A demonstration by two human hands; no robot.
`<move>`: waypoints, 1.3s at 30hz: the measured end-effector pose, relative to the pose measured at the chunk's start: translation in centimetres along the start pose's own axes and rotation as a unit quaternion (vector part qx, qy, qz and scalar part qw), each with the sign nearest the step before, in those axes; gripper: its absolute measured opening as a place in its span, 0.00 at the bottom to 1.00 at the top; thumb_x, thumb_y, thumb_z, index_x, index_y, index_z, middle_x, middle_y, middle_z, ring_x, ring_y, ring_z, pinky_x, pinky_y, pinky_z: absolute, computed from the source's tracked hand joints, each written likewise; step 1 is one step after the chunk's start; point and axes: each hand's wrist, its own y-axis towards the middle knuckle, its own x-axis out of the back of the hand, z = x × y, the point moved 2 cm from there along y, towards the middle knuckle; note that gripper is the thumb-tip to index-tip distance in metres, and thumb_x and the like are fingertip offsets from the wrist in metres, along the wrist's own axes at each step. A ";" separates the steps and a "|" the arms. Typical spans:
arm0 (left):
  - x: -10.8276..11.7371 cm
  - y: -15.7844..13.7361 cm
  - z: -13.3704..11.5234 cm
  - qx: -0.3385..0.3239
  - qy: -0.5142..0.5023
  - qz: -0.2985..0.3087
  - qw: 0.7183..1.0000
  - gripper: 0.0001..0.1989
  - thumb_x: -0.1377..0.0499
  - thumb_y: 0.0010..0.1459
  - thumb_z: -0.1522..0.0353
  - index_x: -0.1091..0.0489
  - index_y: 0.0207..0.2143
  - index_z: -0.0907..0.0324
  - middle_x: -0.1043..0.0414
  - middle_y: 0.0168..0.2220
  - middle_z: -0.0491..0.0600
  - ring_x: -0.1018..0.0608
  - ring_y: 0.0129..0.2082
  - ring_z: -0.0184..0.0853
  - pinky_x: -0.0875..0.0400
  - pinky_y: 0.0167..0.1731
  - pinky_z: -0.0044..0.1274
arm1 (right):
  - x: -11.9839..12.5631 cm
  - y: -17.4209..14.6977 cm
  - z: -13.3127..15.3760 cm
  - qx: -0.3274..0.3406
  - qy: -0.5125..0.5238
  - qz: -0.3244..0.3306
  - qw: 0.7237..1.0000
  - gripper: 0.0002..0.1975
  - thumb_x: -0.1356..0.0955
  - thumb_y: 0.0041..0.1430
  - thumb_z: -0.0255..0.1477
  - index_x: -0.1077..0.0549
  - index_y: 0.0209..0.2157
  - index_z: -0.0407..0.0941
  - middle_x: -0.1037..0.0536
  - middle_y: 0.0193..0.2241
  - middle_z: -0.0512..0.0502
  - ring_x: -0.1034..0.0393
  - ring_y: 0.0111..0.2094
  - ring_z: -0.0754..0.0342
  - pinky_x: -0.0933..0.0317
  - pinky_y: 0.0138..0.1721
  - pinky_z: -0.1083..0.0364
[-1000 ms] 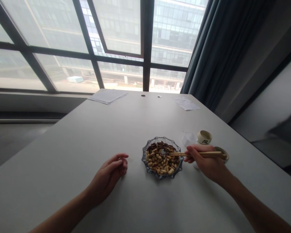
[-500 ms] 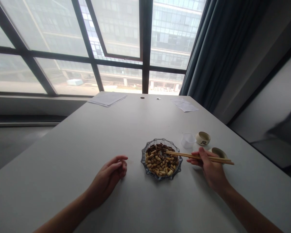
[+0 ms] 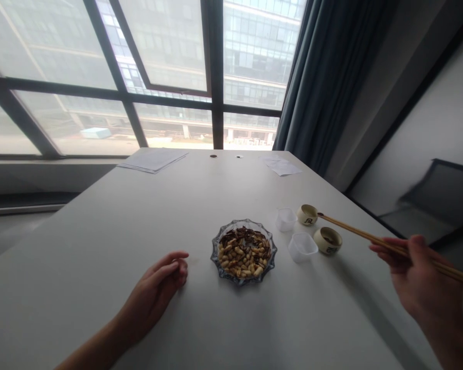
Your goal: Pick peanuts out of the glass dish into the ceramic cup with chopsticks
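My right hand is closed around a pair of wooden chopsticks. A small dark piece, perhaps a seed, shows at their tips, beside the rim of the far cream cup with a dark character on it. A second cream cup stands nearer, with something dark inside. The scalloped glass bowl holds peanuts and dark striped seeds. To its left my left hand rests on the table, index finger out, the others loosely bent, nothing held.
Two clear plastic cups stand between the bowl and the cream cups. Paper sheets lie at the far left of the white table, and another sheet at the far right. Behind are windows and a dark curtain.
My right hand has moved right with the chopsticks, lifting their tips from the bowl to the far cream cup. The view has shifted slightly right. My left hand stays beside the bowl.
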 end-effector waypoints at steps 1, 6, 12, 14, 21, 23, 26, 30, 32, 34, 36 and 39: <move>0.1 0.0 0.0 0.001 0.002 -0.002 1.000 0.11 0.31 0.53 0.68 0.20 0.40 0.59 0.29 0.27 0.49 0.30 0.29 0.34 0.30 0.30 0.21 | 1.0 0.4 0.1 0.008 -0.006 -0.016 1.000 0.18 0.27 0.59 0.42 0.21 0.26 0.42 0.20 0.20 0.44 0.21 0.22 0.54 0.24 0.28 0.62; 0.0 0.2 -0.1 -0.007 0.010 -0.016 1.000 0.12 0.30 0.50 0.68 0.20 0.39 0.58 0.28 0.28 0.49 0.29 0.29 0.34 0.28 0.29 0.20 | 4.5 1.3 -1.3 0.010 -0.036 -0.062 0.997 0.18 0.28 0.60 0.41 0.22 0.26 0.41 0.20 0.20 0.42 0.21 0.22 0.53 0.25 0.27 0.62; -0.2 0.5 -0.1 -0.006 0.009 -0.018 1.000 0.14 0.29 0.48 0.71 0.20 0.39 0.59 0.28 0.28 0.49 0.29 0.30 0.34 0.27 0.29 0.20 | 5.0 1.0 -4.0 -0.013 -0.117 0.034 0.992 0.23 0.26 0.55 0.47 0.22 0.32 0.38 0.18 0.24 0.40 0.19 0.26 0.48 0.22 0.29 0.56; -0.1 0.5 0.0 -0.003 0.004 -0.013 1.000 0.13 0.29 0.48 0.71 0.20 0.39 0.59 0.29 0.28 0.49 0.29 0.30 0.33 0.27 0.30 0.20 | 4.7 1.1 -3.6 0.013 -0.127 0.041 0.991 0.22 0.26 0.55 0.46 0.22 0.32 0.39 0.18 0.25 0.40 0.19 0.25 0.47 0.22 0.30 0.55; -0.1 0.4 -0.1 -0.011 0.017 -0.010 1.000 0.12 0.30 0.50 0.69 0.20 0.39 0.59 0.28 0.27 0.49 0.29 0.29 0.34 0.29 0.28 0.21 | 1.0 -0.2 0.2 0.094 -0.155 0.053 0.982 0.20 0.28 0.58 0.46 0.20 0.32 0.41 0.18 0.24 0.42 0.20 0.24 0.48 0.23 0.29 0.53; -0.1 0.4 0.0 -0.011 0.007 -0.004 1.000 0.11 0.31 0.51 0.68 0.20 0.39 0.59 0.29 0.28 0.49 0.29 0.29 0.33 0.29 0.29 0.21 | -1.5 -1.7 1.0 0.102 -0.159 0.101 0.977 0.18 0.28 0.59 0.45 0.19 0.33 0.42 0.18 0.24 0.42 0.20 0.24 0.47 0.23 0.29 0.52; 0.0 0.4 0.1 -0.014 0.007 0.000 1.000 0.11 0.31 0.53 0.68 0.21 0.40 0.59 0.29 0.28 0.49 0.29 0.30 0.33 0.30 0.30 0.20 | -6.3 -4.1 1.3 0.088 -0.124 0.227 0.962 0.15 0.28 0.61 0.42 0.19 0.34 0.43 0.17 0.26 0.43 0.20 0.26 0.48 0.23 0.29 0.52; -0.2 0.2 0.0 -0.012 0.009 0.002 1.000 0.10 0.32 0.54 0.68 0.21 0.39 0.60 0.29 0.27 0.49 0.30 0.29 0.33 0.31 0.29 0.20 | -12.1 -6.6 -0.4 0.037 -0.151 0.409 0.899 0.16 0.30 0.64 0.41 0.20 0.32 0.43 0.17 0.25 0.45 0.21 0.26 0.52 0.26 0.30 0.56; -0.2 0.1 0.0 -0.009 0.007 -0.003 1.000 0.10 0.32 0.54 0.68 0.21 0.39 0.60 0.29 0.27 0.49 0.30 0.29 0.33 0.31 0.29 0.20 | -13.9 -7.2 -1.4 0.028 -0.161 0.440 0.883 0.18 0.32 0.65 0.42 0.21 0.30 0.42 0.17 0.25 0.45 0.22 0.25 0.53 0.28 0.29 0.57; -0.3 0.0 -0.1 -0.008 0.006 -0.006 1.000 0.09 0.32 0.54 0.69 0.21 0.39 0.60 0.30 0.27 0.49 0.31 0.29 0.33 0.31 0.30 0.20 | -14.9 -7.5 -2.4 0.009 -0.155 0.442 0.883 0.19 0.33 0.66 0.43 0.22 0.30 0.42 0.18 0.24 0.45 0.22 0.25 0.53 0.28 0.28 0.57; -0.2 0.0 -0.1 -0.007 0.009 -0.005 1.000 0.09 0.33 0.55 0.68 0.21 0.39 0.60 0.30 0.27 0.49 0.31 0.29 0.33 0.31 0.30 0.21 | -15.3 -7.8 -3.1 -0.010 -0.154 0.440 0.885 0.19 0.33 0.66 0.43 0.22 0.30 0.42 0.18 0.24 0.45 0.22 0.25 0.52 0.28 0.28 0.57; 0.0 0.1 0.0 -0.003 0.011 0.000 1.000 0.08 0.34 0.56 0.68 0.21 0.40 0.60 0.30 0.27 0.49 0.30 0.29 0.33 0.32 0.30 0.21 | -15.1 -8.4 -3.5 -0.019 -0.168 0.444 0.880 0.19 0.33 0.66 0.43 0.23 0.31 0.43 0.18 0.24 0.45 0.21 0.26 0.51 0.27 0.29 0.56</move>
